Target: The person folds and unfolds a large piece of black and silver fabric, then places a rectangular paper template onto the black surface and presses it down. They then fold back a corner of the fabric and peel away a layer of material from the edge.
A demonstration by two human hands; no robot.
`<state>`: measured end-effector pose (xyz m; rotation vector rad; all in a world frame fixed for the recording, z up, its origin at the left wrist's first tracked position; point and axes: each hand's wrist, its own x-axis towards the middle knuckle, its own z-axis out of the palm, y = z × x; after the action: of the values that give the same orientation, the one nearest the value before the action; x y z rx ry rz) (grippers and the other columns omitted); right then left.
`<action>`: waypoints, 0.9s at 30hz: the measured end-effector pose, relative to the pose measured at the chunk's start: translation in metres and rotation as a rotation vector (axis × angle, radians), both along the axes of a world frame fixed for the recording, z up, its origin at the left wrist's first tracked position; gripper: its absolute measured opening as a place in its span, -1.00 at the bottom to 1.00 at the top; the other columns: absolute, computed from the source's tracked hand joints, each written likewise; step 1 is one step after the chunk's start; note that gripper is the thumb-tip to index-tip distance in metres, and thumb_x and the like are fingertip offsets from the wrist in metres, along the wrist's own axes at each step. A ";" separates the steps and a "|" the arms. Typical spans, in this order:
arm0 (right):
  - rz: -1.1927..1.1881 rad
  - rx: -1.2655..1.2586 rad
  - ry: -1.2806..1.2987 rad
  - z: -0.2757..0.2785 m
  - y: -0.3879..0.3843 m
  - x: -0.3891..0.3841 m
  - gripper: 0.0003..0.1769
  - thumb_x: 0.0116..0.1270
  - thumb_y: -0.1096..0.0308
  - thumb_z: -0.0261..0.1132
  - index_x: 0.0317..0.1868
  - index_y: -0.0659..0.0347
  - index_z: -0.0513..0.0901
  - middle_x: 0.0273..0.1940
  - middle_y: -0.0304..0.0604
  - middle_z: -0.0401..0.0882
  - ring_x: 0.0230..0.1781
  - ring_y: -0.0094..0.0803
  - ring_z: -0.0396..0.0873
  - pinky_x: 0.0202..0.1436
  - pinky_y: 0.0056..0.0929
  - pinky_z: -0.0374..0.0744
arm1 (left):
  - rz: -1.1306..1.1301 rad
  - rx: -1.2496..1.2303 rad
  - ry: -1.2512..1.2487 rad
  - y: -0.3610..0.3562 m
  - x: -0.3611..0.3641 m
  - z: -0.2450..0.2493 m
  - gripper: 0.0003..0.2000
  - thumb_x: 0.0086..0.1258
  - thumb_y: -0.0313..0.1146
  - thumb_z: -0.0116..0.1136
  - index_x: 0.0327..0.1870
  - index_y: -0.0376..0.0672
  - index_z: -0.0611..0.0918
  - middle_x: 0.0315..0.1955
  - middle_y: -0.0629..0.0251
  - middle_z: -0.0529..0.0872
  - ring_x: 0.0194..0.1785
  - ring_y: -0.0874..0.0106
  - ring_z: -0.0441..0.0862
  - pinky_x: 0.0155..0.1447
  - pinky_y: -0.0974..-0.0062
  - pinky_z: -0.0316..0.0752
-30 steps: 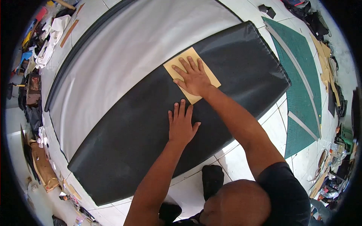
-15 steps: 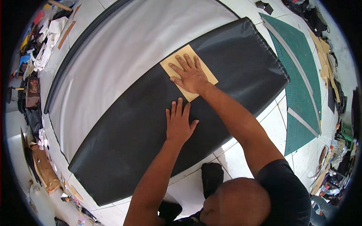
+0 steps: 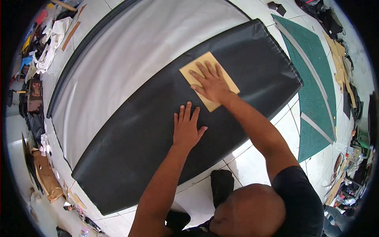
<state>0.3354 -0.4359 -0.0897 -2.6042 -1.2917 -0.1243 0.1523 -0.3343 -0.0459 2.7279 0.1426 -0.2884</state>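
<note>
A wide sheet of black material lies folded over on the floor, its pale grey underside showing behind it. My right hand rests flat, fingers spread, on a tan rectangular piece, which sits on the black surface. To its lower left, my left hand lies palm down on the black material with the fingers apart and nothing held.
A green cutting mat with metal rulers on it lies at the right. Brown cardboard and assorted clutter line the left side. More clutter lies at the right edge. White tiles show near the feet.
My right hand and the tan piece under it have moved right and slightly down across the black material. My left hand has stayed in nearly the same place.
</note>
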 end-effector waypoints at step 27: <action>-0.004 -0.141 0.161 0.026 -0.096 -0.108 -0.36 0.43 -0.20 -0.07 0.44 -0.20 0.23 0.49 -0.08 0.01 0.52 0.01 -0.11 0.52 0.17 -0.17 | 0.005 -0.040 0.043 0.001 0.001 0.002 -0.25 0.21 -0.03 0.31 0.40 -0.09 0.29 0.45 -0.02 0.08 0.51 -0.03 0.00 0.47 -0.08 0.00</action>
<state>0.2276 -0.5324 -0.0640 -2.6684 -1.2807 0.1787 0.1533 -0.3335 -0.0436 2.6827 0.1536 -0.3448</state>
